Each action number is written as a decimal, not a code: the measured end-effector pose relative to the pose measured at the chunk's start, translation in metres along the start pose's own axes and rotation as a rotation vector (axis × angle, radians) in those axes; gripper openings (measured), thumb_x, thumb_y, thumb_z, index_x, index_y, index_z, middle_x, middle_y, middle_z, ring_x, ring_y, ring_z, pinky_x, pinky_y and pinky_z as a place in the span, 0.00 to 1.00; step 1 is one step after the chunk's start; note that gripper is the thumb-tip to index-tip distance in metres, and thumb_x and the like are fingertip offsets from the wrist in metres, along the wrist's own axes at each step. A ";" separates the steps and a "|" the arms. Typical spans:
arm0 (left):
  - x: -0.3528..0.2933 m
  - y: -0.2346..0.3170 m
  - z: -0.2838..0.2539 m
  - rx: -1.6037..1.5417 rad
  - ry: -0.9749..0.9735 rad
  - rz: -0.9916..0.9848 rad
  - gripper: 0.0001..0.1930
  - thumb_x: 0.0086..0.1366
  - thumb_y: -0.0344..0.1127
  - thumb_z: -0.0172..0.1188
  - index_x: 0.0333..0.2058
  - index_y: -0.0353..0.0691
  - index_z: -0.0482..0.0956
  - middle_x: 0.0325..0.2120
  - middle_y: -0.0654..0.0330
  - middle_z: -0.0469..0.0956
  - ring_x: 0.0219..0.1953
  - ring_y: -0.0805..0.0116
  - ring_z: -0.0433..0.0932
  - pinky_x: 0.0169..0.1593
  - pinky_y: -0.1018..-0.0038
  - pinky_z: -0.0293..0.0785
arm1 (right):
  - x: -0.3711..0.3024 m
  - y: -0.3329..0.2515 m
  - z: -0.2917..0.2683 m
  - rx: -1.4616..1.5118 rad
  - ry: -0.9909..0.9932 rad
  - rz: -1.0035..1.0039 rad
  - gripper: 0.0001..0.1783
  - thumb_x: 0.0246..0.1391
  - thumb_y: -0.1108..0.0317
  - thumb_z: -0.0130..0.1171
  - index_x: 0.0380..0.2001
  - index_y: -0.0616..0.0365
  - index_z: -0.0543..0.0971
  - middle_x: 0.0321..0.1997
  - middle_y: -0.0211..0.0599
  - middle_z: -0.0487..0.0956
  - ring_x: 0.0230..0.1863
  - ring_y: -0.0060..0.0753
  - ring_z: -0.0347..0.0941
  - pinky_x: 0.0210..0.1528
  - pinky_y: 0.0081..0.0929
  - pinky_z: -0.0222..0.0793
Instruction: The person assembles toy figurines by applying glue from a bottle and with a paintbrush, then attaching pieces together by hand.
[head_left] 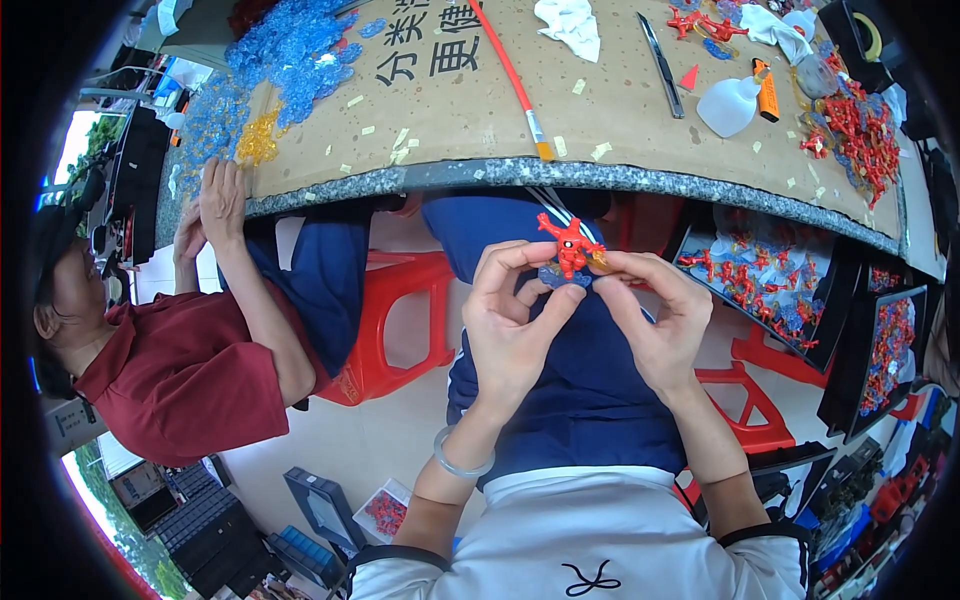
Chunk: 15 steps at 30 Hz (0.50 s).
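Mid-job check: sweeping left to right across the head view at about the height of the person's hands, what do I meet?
Co-worker's dark red shirt → red stool → left hand → red figure → right hand → black tray of red and blue pieces.

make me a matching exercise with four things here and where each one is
Things:
1. red plastic figurine
2. red-handled paintbrush
3. amber translucent pieces
4. translucent bangle

Places:
A. lying on the cardboard-covered table, bristle end toward the near edge
B. around the left forearm
C. held up in front of the person by the left hand and right hand
D. beside the heap of blue pieces

Pairs: 1-C, 2-A, 3-D, 4-B
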<state>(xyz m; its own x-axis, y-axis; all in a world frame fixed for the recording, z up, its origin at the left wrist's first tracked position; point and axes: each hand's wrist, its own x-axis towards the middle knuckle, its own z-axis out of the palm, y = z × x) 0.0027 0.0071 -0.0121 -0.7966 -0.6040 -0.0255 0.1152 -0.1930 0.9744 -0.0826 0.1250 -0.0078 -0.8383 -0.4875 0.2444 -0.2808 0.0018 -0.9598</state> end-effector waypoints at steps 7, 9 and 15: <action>-0.004 0.000 0.004 0.038 0.051 0.069 0.22 0.50 0.13 0.64 0.44 0.32 0.68 0.42 0.59 0.65 0.46 0.72 0.72 0.45 0.78 0.75 | -0.003 0.008 0.005 -0.103 0.030 0.038 0.10 0.46 0.80 0.65 0.35 0.67 0.82 0.27 0.39 0.81 0.26 0.23 0.77 0.29 0.17 0.71; -0.004 -0.002 0.006 -0.001 0.108 0.151 0.25 0.47 0.12 0.65 0.41 0.36 0.63 0.42 0.58 0.63 0.46 0.72 0.71 0.47 0.77 0.76 | -0.004 0.008 0.006 -0.116 0.046 0.058 0.10 0.46 0.79 0.65 0.35 0.67 0.82 0.28 0.39 0.81 0.26 0.23 0.77 0.29 0.17 0.72; -0.006 -0.006 0.005 0.202 0.109 0.293 0.30 0.46 0.13 0.66 0.43 0.39 0.59 0.43 0.57 0.60 0.46 0.72 0.69 0.46 0.78 0.75 | -0.003 0.011 0.007 -0.051 0.018 0.136 0.10 0.46 0.79 0.65 0.34 0.68 0.81 0.28 0.38 0.81 0.26 0.19 0.75 0.29 0.15 0.70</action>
<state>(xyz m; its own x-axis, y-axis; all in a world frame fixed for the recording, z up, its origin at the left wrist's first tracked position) 0.0042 0.0156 -0.0164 -0.6782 -0.6916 0.2485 0.2012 0.1505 0.9679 -0.0797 0.1205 -0.0197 -0.8784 -0.4638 0.1156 -0.1870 0.1108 -0.9761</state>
